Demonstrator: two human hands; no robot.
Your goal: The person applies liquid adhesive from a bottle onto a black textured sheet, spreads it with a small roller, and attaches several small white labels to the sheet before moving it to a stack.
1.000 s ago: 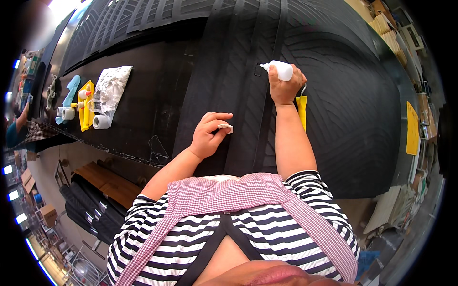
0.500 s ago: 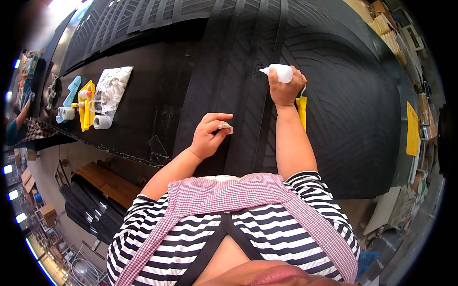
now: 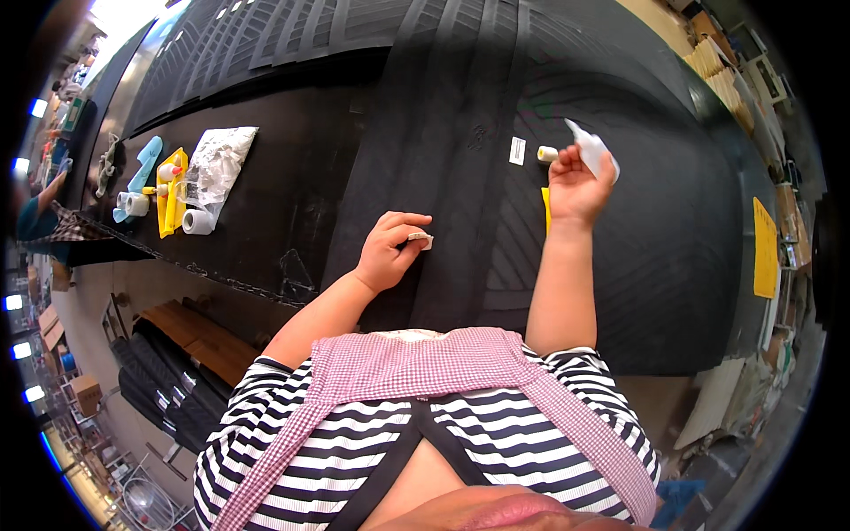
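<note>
- Head view, looking down: a person in a striped top and checked apron stands at a long black surface [image 3: 292, 186] covered by ribbed black rubber sheet [image 3: 460, 133].
- Left hand [image 3: 390, 252] rests on the rubber sheet, fingers curled narrow, pinching a small white piece [image 3: 422, 240] against it at the fingertips.
- Right hand [image 3: 577, 181] is raised off the rubber sheet, closed around a white squeeze bottle [image 3: 591, 150] whose nozzle points up and away from the person.
- A small white cap [image 3: 548, 154] lies on the rubber sheet just left of the right hand; a white label [image 3: 517, 150] lies a little further left, and a yellow strip [image 3: 546, 205] sits just under that wrist.
- Risk, as a judgement: the bottle appears uncapped, so tilting or squeezing it could drip on the rubber sheet or fingers; the loose cap could roll or get knocked away.
- The white piece could slip if the left pinch loosens.
- Far left of the rubber sheet: tape rolls [image 3: 197, 221], a clear bag [image 3: 215, 164], yellow packaging [image 3: 170, 190].
</note>
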